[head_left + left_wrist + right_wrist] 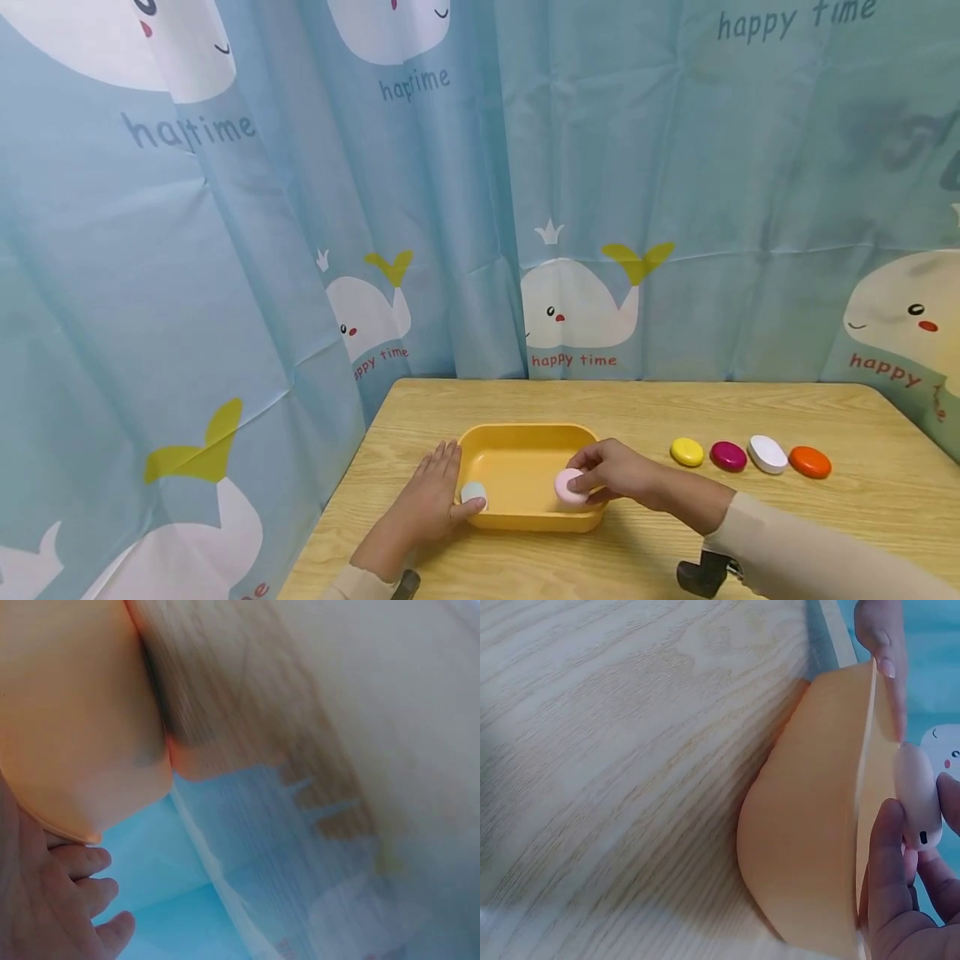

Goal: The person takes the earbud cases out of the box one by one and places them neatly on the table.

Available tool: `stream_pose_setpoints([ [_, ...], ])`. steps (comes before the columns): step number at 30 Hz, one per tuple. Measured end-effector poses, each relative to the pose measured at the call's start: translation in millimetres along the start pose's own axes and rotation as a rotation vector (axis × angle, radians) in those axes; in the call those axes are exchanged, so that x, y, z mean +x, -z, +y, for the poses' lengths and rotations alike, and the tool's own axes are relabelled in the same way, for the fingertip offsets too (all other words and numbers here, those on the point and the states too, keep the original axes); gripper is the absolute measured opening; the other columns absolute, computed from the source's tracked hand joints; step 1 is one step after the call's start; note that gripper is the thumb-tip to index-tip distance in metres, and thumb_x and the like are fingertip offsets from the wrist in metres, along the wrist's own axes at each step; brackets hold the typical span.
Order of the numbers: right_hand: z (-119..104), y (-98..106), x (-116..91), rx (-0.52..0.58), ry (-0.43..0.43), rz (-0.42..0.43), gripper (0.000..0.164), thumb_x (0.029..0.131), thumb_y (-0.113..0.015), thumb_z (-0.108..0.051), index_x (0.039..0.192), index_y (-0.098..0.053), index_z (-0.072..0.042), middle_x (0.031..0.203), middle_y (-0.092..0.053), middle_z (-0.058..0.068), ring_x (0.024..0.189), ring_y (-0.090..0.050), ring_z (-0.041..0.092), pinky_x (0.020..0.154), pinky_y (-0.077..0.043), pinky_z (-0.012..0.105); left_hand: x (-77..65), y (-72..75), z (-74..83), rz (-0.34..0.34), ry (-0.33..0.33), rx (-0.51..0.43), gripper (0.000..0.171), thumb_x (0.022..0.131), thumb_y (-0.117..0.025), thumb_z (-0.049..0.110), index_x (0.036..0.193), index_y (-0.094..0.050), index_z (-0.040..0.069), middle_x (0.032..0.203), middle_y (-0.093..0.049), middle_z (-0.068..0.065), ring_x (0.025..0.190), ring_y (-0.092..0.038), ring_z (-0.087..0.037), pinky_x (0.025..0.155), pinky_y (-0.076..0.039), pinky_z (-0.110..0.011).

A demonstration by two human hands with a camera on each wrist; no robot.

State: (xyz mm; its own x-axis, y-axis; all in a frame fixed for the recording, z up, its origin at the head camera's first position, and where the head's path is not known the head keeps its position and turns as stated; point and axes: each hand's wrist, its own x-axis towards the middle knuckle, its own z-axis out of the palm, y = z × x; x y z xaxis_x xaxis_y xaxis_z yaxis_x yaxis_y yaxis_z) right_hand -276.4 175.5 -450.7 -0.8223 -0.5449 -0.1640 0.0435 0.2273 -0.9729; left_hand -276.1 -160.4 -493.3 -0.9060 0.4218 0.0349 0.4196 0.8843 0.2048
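Note:
My right hand (618,471) pinches a pale pink rounded disc (570,487) between thumb and fingers, over the right end of a yellow-orange rectangular tray (525,430). In the right wrist view, the pink disc (917,796) shows a small dark slot on its edge. At the tray's left end rests my left hand (431,493), its fingers straight along the outer wall and its thumb across the front corner of the rim. A pale mint disc (473,493) lies inside the tray beside that thumb, partly hidden.
To the right of the tray, a yellow disc (687,452), a magenta disc (729,456), a white disc (768,454) and an orange disc (811,462) lie in a row on the wooden table (750,533). A blue whale-print curtain (465,208) hangs behind and at the left.

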Motion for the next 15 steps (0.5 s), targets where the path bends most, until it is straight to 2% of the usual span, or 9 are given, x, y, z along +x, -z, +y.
stream_pose_setpoints([
  [15,9.7,24.2,-22.3,0.036,-0.022,0.056,0.036,0.088,-0.070,-0.008,0.116,-0.058,0.012,0.101,-0.060,0.013,0.090,-0.061,0.022,0.084,-0.055,0.043,-0.8,-1.0,-1.0,0.019,-0.013,0.002,0.099,0.092,-0.040,0.070,0.152,-0.017,-0.006,0.159,-0.015,-0.020,0.146,-0.009,-0.034,0.116,-0.011,-0.051],
])
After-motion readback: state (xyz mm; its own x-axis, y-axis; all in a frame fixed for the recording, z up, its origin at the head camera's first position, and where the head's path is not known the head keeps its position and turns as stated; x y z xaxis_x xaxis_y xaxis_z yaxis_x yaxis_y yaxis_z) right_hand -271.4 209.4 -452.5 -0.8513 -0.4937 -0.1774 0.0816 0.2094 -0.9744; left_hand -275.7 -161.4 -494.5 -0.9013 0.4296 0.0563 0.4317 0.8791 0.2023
